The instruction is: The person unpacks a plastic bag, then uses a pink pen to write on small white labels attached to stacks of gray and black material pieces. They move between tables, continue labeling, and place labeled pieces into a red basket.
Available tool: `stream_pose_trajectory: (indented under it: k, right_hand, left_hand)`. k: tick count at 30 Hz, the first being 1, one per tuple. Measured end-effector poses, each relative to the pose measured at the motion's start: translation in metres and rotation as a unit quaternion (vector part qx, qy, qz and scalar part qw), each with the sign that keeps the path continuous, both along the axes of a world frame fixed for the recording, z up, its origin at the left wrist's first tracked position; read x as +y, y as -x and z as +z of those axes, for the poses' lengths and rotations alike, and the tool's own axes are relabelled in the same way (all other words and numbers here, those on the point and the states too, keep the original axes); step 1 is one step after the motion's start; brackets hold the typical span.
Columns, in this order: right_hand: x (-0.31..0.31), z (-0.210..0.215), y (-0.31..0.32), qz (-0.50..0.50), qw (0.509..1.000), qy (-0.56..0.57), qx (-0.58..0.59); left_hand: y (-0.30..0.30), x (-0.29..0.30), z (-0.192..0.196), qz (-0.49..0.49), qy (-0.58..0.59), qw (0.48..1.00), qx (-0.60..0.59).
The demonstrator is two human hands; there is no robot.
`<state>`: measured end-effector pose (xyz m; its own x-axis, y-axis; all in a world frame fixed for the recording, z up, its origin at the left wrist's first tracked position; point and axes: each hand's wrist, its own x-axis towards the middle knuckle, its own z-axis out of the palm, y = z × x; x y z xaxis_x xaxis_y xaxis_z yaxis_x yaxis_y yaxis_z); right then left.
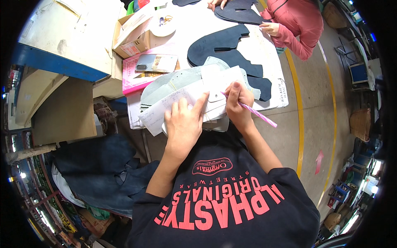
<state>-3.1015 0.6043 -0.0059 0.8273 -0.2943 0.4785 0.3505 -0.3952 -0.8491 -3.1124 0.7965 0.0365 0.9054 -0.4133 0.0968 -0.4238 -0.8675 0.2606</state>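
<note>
My left hand (pixel 184 120) lies over a white sheet with handwriting (pixel 159 108), its fingers stretched out and the index finger reaching towards a small white card with a hole (pixel 215 96). My right hand (pixel 239 100) is closed around a pink-and-white striped pen (pixel 261 114), the thumb on top, beside the card. Under the papers is a stack of light grey cut pieces (pixel 163 84), some with small holes, at the near edge of the table. Black curved cut pieces (pixel 202 48) lie just beyond.
A phone (pixel 157 63) rests on a pink book (pixel 130 70), with an open cardboard box (pixel 133 43) behind. Across the white table (pixel 269 53), a person in a pink top (pixel 295 25) handles more black pieces (pixel 237 14). Dark fabric (pixel 97 167) hangs at my left.
</note>
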Motion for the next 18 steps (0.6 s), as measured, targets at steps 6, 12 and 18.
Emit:
stream_pose_trajectory:
  k: [6,12,18]
  right_hand:
    - [-0.004,-0.001,-0.008,0.007,0.999,-0.030,0.009]
    - [0.004,-0.008,-0.016,0.022,0.999,0.024,0.005]
    - [0.006,-0.005,-0.014,0.048,0.997,0.054,0.032]
  left_hand:
    - [-0.001,0.001,-0.002,0.002,0.004,1.000,0.001]
    - [-0.002,0.001,-0.001,0.001,0.004,1.000,0.003]
    - [-0.002,0.001,0.001,0.002,0.004,1.000,0.010]
